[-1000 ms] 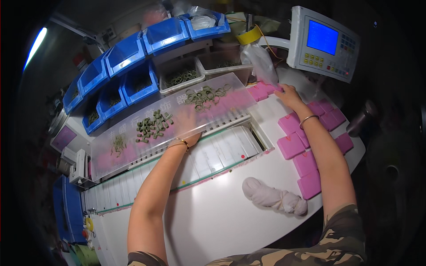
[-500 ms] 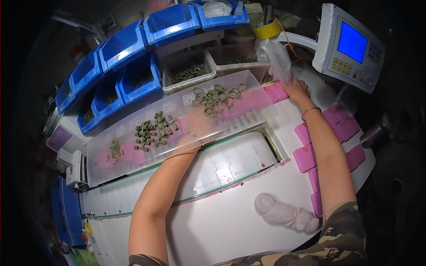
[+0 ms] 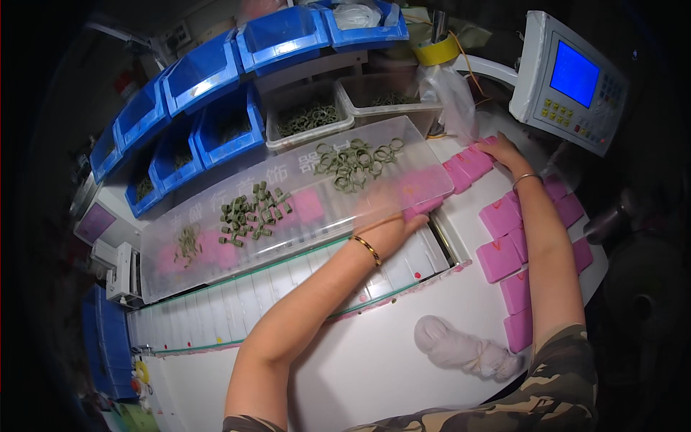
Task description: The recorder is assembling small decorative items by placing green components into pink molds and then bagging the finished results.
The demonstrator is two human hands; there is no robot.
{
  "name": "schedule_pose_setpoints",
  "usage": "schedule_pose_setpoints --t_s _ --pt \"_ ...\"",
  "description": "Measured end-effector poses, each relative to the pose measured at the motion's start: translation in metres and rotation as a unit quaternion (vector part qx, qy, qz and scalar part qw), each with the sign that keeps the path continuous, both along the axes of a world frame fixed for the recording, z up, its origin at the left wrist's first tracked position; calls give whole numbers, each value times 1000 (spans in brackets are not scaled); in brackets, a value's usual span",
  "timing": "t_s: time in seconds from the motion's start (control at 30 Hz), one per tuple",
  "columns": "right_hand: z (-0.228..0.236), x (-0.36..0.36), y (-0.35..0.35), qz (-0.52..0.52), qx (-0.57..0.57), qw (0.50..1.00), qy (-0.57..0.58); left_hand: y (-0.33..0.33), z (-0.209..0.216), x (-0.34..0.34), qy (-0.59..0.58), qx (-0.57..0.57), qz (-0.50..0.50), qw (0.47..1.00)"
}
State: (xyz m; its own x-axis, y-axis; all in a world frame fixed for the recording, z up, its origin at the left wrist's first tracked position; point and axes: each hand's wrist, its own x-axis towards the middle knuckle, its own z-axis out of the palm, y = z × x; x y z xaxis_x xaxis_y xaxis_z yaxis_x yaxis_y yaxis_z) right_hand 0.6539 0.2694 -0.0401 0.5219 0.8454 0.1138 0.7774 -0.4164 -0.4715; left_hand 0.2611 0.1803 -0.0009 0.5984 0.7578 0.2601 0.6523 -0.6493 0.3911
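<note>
A long clear plastic tray [image 3: 216,266] lies across the white machine bed and carries three heaps of green rings [image 3: 252,212]. A row of pink blocks [image 3: 461,173] runs beneath it and out past its right end. My left hand [image 3: 396,212] reaches under the tray's right part onto that row and shows only dimly through the plastic. It wears a gold bangle at the wrist. My right hand [image 3: 500,151] lies flat, fingers stretched, on the pink blocks at the row's right end. More pink blocks [image 3: 504,255] lie in two columns beside my right forearm.
Blue bins [image 3: 209,68] stand stacked at the back. Two clear bins [image 3: 309,119] hold green rings. A control panel with a blue screen [image 3: 572,75] stands at the right, with a yellow tape roll [image 3: 435,50] and a plastic bag [image 3: 450,93] nearby. A white cloth bundle [image 3: 461,349] lies near the front edge.
My left hand has slid to the right under the clear tray, from between the ring heaps to below the right heap. My right hand stays at the row's end.
</note>
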Motion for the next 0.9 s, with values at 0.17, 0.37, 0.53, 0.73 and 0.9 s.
schedule_pose_setpoints --t_s 0.17,0.37,0.53,0.73,0.9 --pt "28 -2 -53 73 -76 978 177 -45 -7 11 -14 55 30 998" --pt "16 -30 -70 83 -49 988 117 -85 -7 -22 -9 60 42 997" --pt "10 -81 -82 99 -30 991 85 -118 0 -73 27 50 79 995" --pt "27 -171 -107 128 -67 989 -15 -159 3 -151 53 63 119 989" --pt "36 -222 -153 215 -47 974 43 -190 5 -216 82 72 121 987"
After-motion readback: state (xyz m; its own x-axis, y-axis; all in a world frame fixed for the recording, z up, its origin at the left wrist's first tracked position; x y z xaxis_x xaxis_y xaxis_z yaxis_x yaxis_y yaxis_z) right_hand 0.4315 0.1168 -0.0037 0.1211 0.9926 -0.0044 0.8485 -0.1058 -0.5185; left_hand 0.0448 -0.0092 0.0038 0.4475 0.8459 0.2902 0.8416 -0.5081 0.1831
